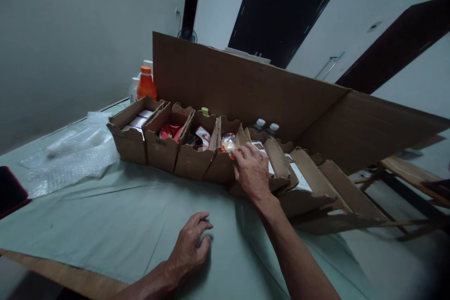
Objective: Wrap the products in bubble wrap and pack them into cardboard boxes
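Observation:
My right hand [252, 171] reaches to the fourth cardboard bin [220, 171] from the left. Its bent fingers close on the edge of a clear snack packet [228, 142] with red print, which sits in that bin; the fingertips are partly hidden. My left hand [192, 243] rests over the green cloth in front of the bins, with its fingers loosely apart and nothing in them. Left of the packet, one bin holds a red packet [170, 131] and another a red-and-white packet [203, 137]. White boxes or papers [300, 177] lie in bins on the right.
Behind the bins stands a tall cardboard panel [225, 77]. An orange bottle [146, 85] is at its left end, and clear bottles [272, 129] poke up behind the bins. Bubble wrap [73, 150] lies on the cloth [105, 215] at left. A wooden chair [411, 176] is at right.

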`<state>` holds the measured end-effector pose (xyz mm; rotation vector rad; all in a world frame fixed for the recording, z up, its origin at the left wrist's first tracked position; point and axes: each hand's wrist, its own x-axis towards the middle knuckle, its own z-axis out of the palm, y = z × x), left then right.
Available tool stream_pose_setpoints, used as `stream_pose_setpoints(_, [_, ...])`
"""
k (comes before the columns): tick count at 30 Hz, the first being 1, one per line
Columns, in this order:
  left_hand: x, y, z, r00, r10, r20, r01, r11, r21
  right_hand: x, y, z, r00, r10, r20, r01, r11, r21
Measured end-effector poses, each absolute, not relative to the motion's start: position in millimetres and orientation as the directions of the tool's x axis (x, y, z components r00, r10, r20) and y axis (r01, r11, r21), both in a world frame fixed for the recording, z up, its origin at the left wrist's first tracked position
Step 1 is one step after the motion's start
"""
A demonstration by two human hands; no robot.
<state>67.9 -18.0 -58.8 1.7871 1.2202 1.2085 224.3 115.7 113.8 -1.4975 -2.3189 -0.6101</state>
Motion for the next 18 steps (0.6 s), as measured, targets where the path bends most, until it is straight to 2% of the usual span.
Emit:
stream_pose_setpoints(3, [64.4, -11.7, -59.4, -0.006, 0.944, 0.331, 0.277, -0.317, 0.907, 224.7, 128.8, 110.5, -0.455, 0.807, 0.376, 0.89, 0.396, 0.227])
stream_pose_setpoints(7, [58.1, -1.7, -56.9, -0.203, 0.947, 0.248, 0.183, -0.212, 0.96, 229.8, 99.0, 105.3, -0.511, 0.76, 0.402, 0.86, 0.454, 0.233])
stream_pose_setpoints(10, [52.3, 2.8, -53.5, -0.348, 0.909, 0.23, 0.129, -0.197, 0.972, 227.3, 54.9, 105.2, -0.537, 0.723, 0.434, 0.84, 0.505, 0.198])
stream_pose_setpoints(15, [32.3, -19.5, -54.2, -0.397, 0.883, 0.249, 0.109, -0.224, 0.968, 219.9, -20.0, 105.2, -0.547, 0.65, 0.527, 0.791, 0.608, 0.071])
stream_pose_setpoints(18, [12.1, -44.6, -55.9, -0.381, 0.894, 0.234, 0.116, -0.204, 0.972, 232.5, -58.7, 109.5, -0.647, 0.594, 0.479, 0.705, 0.705, 0.077])
